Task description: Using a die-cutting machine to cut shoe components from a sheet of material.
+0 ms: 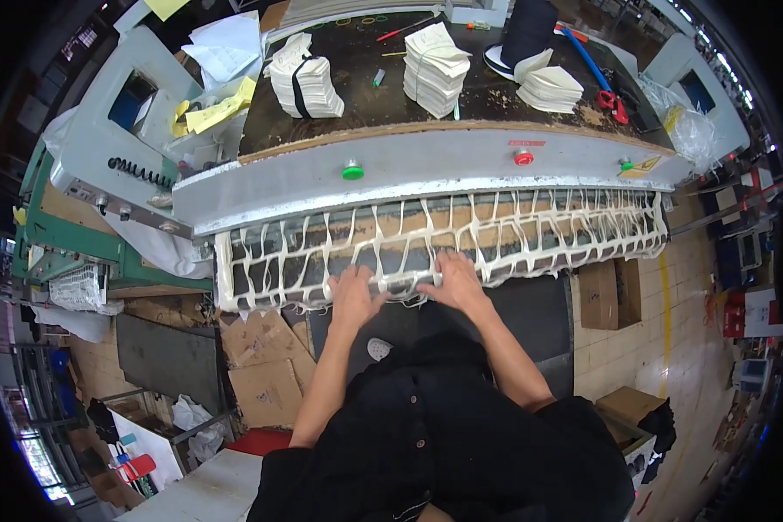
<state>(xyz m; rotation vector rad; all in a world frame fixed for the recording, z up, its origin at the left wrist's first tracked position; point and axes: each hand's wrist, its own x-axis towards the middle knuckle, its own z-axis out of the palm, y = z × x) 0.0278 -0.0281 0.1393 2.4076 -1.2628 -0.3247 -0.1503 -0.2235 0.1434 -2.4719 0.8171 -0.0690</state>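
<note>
A white net of knotted elastic-looking bands [518, 258] stretches along the front of a grey machine. My left hand [353, 296] rests on the net's near edge, left of centre, with its fingers apart and the thumb out to the right. Just to its right, my right hand [458, 282] touches the same edge, fingers spread and thumb reaching left. Some fingertips are hidden among the bands. Behind the net runs the machine's grey front panel [435, 170], bearing a green button [352, 170] and a red button [524, 157].
On the dark tabletop [365, 56] stand a strapped paper stack [306, 87], a taller stack [435, 74], a black thread cone [531, 35] and red-handled scissors [613, 106]. Flattened cardboard [265, 365] lies on the floor at left; an open carton [607, 294] sits at right.
</note>
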